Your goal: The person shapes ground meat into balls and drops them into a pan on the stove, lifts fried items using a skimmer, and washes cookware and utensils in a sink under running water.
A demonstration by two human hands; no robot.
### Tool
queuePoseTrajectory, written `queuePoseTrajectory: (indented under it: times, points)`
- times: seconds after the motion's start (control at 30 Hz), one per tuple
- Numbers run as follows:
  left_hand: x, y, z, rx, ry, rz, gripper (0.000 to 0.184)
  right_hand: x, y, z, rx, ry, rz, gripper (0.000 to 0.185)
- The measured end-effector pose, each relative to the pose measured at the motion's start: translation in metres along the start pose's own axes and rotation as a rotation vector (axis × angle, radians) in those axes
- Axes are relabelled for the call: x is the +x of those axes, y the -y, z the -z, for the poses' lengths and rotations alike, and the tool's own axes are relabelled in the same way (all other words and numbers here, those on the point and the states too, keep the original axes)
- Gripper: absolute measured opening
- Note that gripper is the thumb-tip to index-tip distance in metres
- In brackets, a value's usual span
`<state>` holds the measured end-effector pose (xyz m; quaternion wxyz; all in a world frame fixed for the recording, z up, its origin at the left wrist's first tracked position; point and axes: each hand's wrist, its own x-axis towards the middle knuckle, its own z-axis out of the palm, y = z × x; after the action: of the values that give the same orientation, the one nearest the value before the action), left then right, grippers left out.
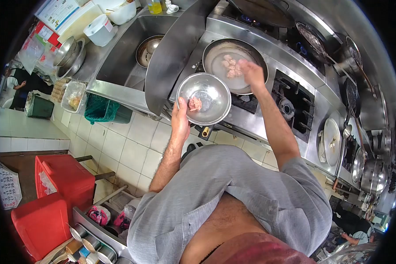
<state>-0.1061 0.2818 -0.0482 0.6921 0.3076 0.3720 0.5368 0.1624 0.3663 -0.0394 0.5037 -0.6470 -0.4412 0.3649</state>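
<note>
My left hand (180, 119) grips the rim of a steel mixing bowl (215, 108), with a small lump of raw pinkish meat (195, 104) inside. Behind it, a wide frying pan (213, 55) rests on the stove, and several pieces of raw meat (229, 64) lie in its middle. Over the right part of that pan is my right hand (252, 74), its fingertips right beside the meat pieces. Those fingers are blurred, so whether they pinch a piece cannot be made out.
Left of the stove, past a metal splash panel (171, 61), a sink (119, 61) holds a small pan (143, 55). A bare burner (287, 108) is at right, near a large plate (332, 141). More pans line the back. Red boxes (66, 180) stand at lower left.
</note>
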Motion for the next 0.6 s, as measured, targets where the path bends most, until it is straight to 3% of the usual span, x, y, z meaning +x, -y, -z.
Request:
queuePoseTrajectory:
  times: [0.03, 0.1, 0.17, 0.23, 0.3, 0.37, 0.43, 0.53, 0.6]
  points:
    - [0.0, -0.001, -0.002, 0.0, -0.005, -0.002, 0.056, 0.009, -0.019, -0.006, -0.001, 0.005, 0.004, 0.029]
    - [-0.001, 0.001, -0.002, -0.002, -0.022, 0.0, 0.056, 0.014, -0.038, -0.019, -0.291, 0.187, 0.249, 0.032]
    - [0.002, 0.005, 0.002, -0.006, -0.018, -0.005, 0.056, 0.014, -0.033, -0.026, -0.313, 0.232, 0.196, 0.03]
    - [0.002, 0.005, 0.002, -0.005, -0.032, -0.022, 0.055, -0.004, 0.01, -0.03, -0.517, 0.021, 0.558, 0.03]
    - [0.0, -0.001, -0.001, -0.036, -0.011, 0.023, 0.054, -0.034, 0.047, -0.035, -0.494, 0.09, 0.518, 0.035]
    - [0.002, 0.0, 0.002, 0.007, 0.054, 0.038, 0.056, -0.065, 0.067, -0.047, -0.25, 0.549, 0.436, 0.037]
    - [0.004, 0.001, 0.0, 0.088, 0.049, -0.019, 0.055, -0.093, 0.07, -0.064, -0.359, 0.63, 0.657, 0.031]
    - [0.003, 0.0, -0.003, 0.137, 0.067, -0.035, 0.055, -0.105, 0.043, -0.086, -0.522, 0.631, 0.751, 0.024]
    - [0.003, 0.002, -0.002, 0.153, 0.051, -0.043, 0.056, -0.104, 0.042, -0.084, -0.489, 0.624, 0.675, 0.018]
